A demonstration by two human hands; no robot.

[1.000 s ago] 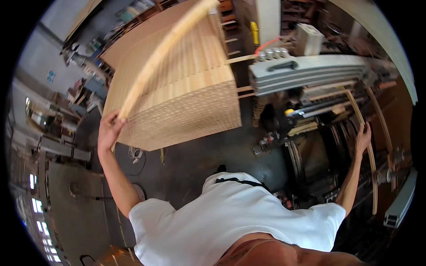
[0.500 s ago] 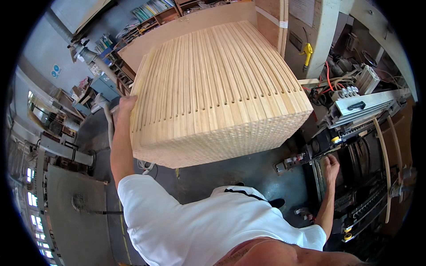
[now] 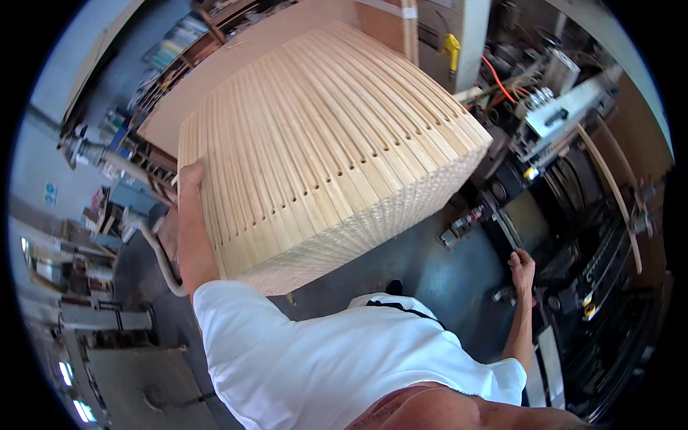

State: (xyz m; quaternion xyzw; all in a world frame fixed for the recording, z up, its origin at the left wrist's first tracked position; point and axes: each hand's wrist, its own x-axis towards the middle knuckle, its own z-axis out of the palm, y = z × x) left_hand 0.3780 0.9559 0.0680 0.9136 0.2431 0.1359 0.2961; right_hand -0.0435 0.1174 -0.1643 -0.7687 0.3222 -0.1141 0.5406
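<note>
Head view: our left hand [image 3: 190, 179] lies flat, fingers together, on the left edge of the slat stack [image 3: 326, 136], pale slotted strips piled deep on the floor. Our right hand [image 3: 522, 269] hangs loosely open, holding nothing, beside the dark machine [image 3: 573, 215] at the stack's right. A curved strip [image 3: 609, 190] leans there.
</note>
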